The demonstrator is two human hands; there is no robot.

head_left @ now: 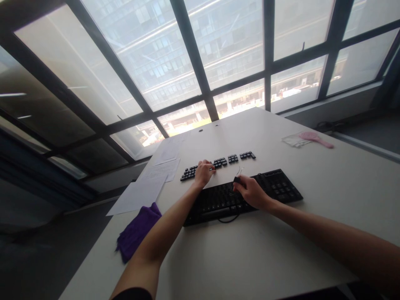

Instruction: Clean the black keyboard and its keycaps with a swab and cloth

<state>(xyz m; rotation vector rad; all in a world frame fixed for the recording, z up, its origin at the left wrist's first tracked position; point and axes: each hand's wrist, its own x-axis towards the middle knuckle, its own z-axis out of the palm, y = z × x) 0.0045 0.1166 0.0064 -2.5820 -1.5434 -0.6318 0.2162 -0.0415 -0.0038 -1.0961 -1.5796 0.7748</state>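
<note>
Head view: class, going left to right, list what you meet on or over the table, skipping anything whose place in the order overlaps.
Purple cloth → left hand → right hand → pink handled item

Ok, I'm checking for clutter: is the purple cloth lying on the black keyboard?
No, the purple cloth lies on the white table, off to the left of the black keyboard.

Left hand (204,173) beyond right hand (251,192)

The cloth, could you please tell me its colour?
The cloth is purple, in the head view.
</note>
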